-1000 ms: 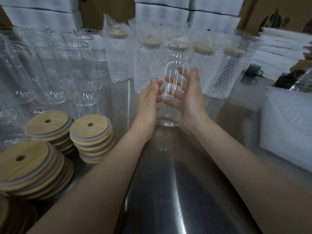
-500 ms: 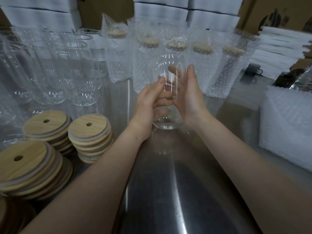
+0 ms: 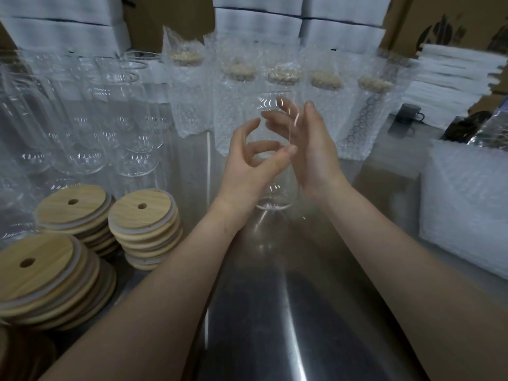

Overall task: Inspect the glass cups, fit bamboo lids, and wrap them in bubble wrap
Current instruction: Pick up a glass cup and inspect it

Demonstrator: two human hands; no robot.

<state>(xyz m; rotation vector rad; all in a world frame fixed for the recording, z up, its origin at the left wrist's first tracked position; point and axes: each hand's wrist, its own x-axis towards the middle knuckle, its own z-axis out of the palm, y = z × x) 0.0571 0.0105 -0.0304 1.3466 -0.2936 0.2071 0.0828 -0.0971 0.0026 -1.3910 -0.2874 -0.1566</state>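
Shiny steel table (image 3: pixel 275 312), white boxes (image 3: pixel 258 20) stacked behind. We hold a clear glass cup (image 3: pixel 277 198) upright over it, mid-frame, between both hands. Our left hand (image 3: pixel 247 166) grips it, thumb across the front, fingers curled round. Our right hand (image 3: pixel 313 152) presses its side, fingers apparently straight behind the blurry glass. Round bamboo lids (image 3: pixel 143 215) are stacked left. Bubble-wrapped lidded cups (image 3: pixel 189 92) line the back.
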